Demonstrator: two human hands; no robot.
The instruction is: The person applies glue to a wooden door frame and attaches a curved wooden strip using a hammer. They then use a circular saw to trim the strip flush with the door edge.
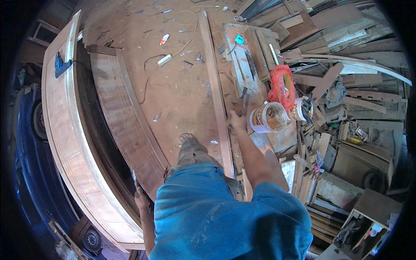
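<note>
My right hand (236, 120) is closed on the edge of a long wooden plank (212, 73) that runs away from me along the right side. A white bucket (259, 119) with brown contents stands just right of that hand. Low at my left side, my left hand (140, 198) is closed round a slim tool with a pale tip (134, 175); its exact kind is too small to make out. Beside it lies a panelled wooden door (119, 95), and farther left a second, lighter panelled door (63, 112) carries a blue power drill (60, 66).
A second bucket (298, 110) and a red plastic bag (279, 86) stand by the first. Scrap boards (355, 56) crowd the right. A cable with a white power strip (164, 60) crosses the littered dirt floor. A blue vehicle (34, 160) is at far left.
</note>
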